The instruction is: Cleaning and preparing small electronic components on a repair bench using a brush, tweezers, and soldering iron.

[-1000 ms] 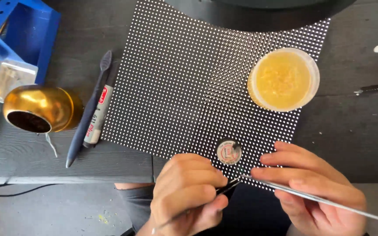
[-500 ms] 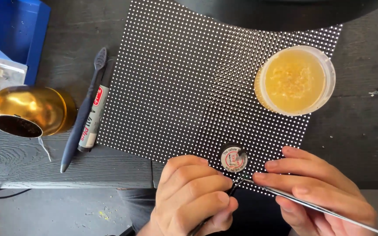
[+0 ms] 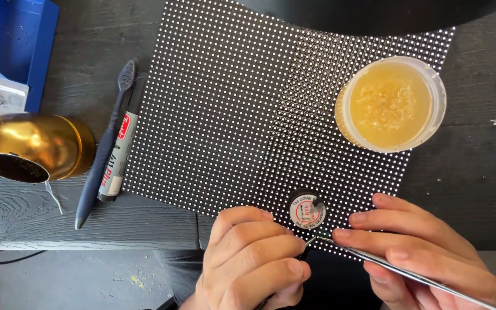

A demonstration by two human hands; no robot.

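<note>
A black panel (image 3: 231,103) covered in a grid of small white dots lies on the dark table. My left hand (image 3: 248,261) is curled at the panel's near edge, gripping a thin dark tool whose tip sits by its fingertips. My right hand (image 3: 426,255) holds slim metal tweezers (image 3: 409,271), their tip pointing left at the panel's near edge, close to the left hand's tool. A small round spool (image 3: 307,210) with a white and red label sits on the panel just above both tips.
A round clear tub of yellow paste (image 3: 391,103) stands on the panel's right part. Left of the panel lie a dark brush-like tool (image 3: 104,149), a marker pen (image 3: 119,155) and a gold round holder (image 3: 33,146). A blue device (image 3: 12,40) fills the far left corner.
The view has shifted, so everything sits lower left to right in frame. Both hands stay at the panel's near edge; the tweezers' tip has edged closer to the spool.
</note>
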